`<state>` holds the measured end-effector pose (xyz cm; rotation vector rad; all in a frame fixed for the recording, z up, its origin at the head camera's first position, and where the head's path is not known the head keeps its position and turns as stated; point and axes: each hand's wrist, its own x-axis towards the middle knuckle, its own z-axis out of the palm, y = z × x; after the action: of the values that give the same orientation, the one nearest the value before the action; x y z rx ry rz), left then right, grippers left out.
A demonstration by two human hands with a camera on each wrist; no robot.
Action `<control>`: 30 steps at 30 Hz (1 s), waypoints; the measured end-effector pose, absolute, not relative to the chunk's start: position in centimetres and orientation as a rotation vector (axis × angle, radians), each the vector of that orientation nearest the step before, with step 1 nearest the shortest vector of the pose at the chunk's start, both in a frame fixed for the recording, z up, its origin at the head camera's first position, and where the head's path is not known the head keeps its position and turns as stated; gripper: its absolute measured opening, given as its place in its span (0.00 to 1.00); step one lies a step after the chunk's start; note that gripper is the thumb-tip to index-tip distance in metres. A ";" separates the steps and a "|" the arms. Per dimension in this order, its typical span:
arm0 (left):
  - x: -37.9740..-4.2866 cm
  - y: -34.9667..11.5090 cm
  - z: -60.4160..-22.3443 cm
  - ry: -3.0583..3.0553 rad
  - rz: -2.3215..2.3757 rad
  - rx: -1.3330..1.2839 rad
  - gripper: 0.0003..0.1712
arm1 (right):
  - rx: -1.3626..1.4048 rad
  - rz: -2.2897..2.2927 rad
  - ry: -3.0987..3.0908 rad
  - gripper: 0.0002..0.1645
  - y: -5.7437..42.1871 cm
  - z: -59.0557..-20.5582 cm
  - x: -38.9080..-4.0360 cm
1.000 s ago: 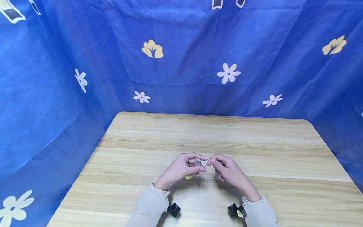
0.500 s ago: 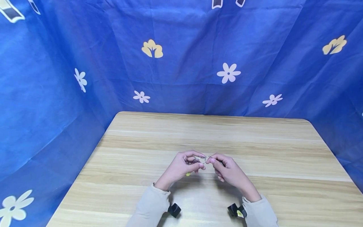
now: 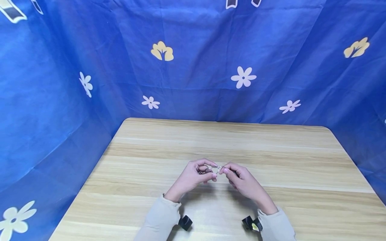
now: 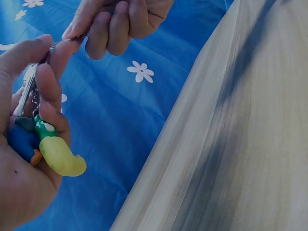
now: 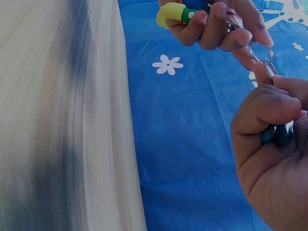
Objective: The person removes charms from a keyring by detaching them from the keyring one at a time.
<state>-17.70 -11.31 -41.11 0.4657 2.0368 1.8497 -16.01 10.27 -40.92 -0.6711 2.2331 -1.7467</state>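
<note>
Over the wooden table, my left hand pinches a metal key ring between thumb and forefinger. Its other fingers curl around the rest of the keychain, whose yellow rubbery charm, green piece and blue piece dangle at the palm. Opposite it, my right hand pinches a second metal ring, which meets the first one between the fingertips. Something dark teal and shiny is tucked in the right palm, mostly hidden by the fingers.
Pale wood-grain table lies beneath both hands. Blue cloth with flower prints hangs behind it and along both sides. Black wrist devices sit at both sleeve cuffs.
My left hand has tilted and shifted slightly up and left, and the yellow charm has gone from sight in the head view. The right hand stays nearly still, still pinching its ring.
</note>
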 end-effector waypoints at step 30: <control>-17.6 -11.5 -40.9 2.029 1.796 0.544 0.19 | -0.730 -1.736 2.304 0.12 10.5 -41.3 -16.1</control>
<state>-17.56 -11.52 -40.87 0.5441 2.0287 1.7956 -16.13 10.53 -41.27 -0.7296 2.3038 -1.7360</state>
